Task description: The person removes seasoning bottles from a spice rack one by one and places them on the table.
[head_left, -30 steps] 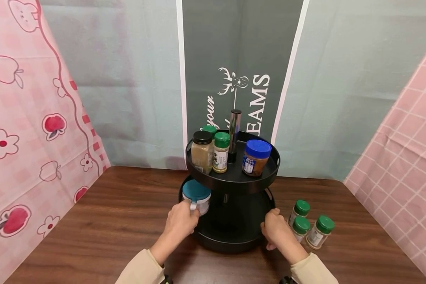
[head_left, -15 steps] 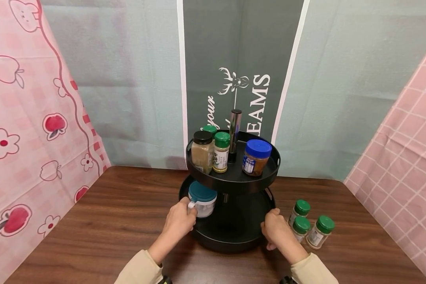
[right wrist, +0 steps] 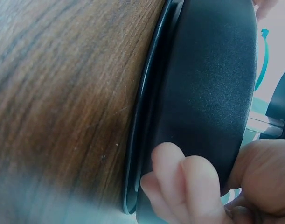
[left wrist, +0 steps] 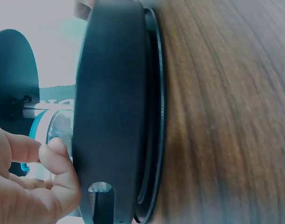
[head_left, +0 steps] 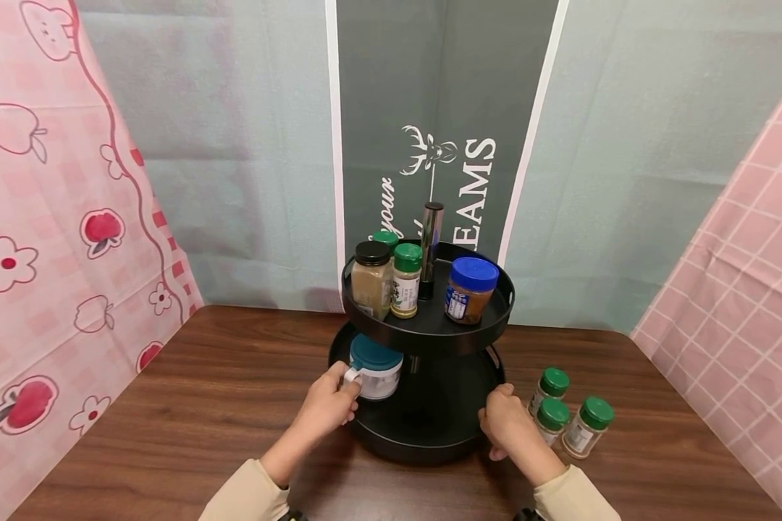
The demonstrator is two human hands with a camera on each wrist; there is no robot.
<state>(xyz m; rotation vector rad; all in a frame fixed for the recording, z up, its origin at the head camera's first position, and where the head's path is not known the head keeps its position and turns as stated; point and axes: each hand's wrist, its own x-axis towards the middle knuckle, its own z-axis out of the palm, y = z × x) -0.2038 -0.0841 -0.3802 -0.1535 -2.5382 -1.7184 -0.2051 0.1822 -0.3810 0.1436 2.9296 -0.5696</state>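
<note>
While the left hand [head_left: 329,401], grip closed, pinches the teal-lidded canister [head_left: 378,373] by its handle [head_left: 351,375] at left in the lower tray [head_left: 423,454], the right hand [head_left: 508,420] clasps the right rim [head_left: 502,373]; the step seems placement, next calling for gentle release.

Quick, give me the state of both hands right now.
Left hand: closed, holding the white handle of the teal-lidded jar.
Right hand: closed, gripping the side of the two-tier rack's lower tray.
</note>
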